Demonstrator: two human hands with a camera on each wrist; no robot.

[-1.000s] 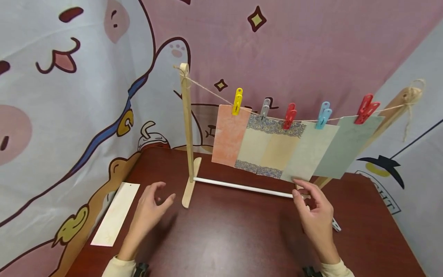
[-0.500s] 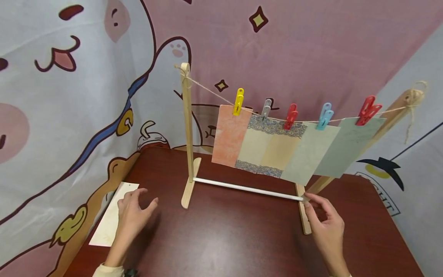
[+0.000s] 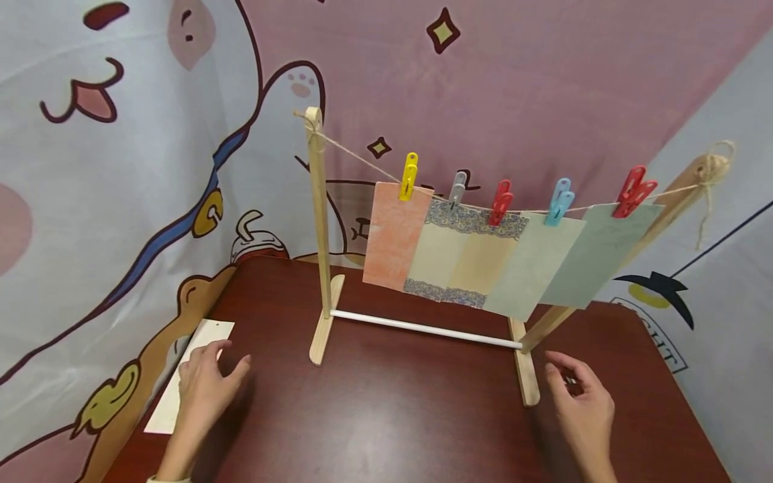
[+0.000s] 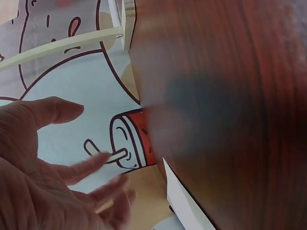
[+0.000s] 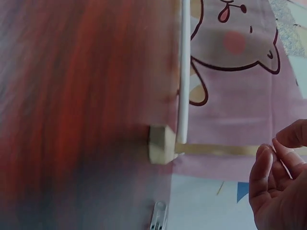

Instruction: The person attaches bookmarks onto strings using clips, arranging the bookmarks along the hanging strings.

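My left hand (image 3: 204, 389) hovers over a cream paper strip (image 3: 164, 410) at the table's left, fingers loosely bent and holding nothing. In the left wrist view its thumb (image 4: 62, 110) is spread from the fingers. My right hand (image 3: 584, 409) is right of a wooden stand's foot (image 3: 527, 379), loosely curved, with nothing held. A pale clothespin (image 5: 158, 218) lies on the table near it, mostly hidden by the hand in the head view. Several paper cards, such as an orange one (image 3: 395, 235), hang from twine by plastic clothespins, among them a yellow one (image 3: 408, 176).
The stand has a left post (image 3: 320, 215), a slanted right post (image 3: 655, 231) and a white crossbar (image 3: 423, 329) low between its feet. It stands on a dark red-brown table (image 3: 374, 416). Printed cloth (image 3: 531, 80) hangs behind and at the sides.
My left hand has moved left, over the cream strip. My right hand has gone right, from below the hanging cards past the stand's right foot. The cards keep their places on the twine.
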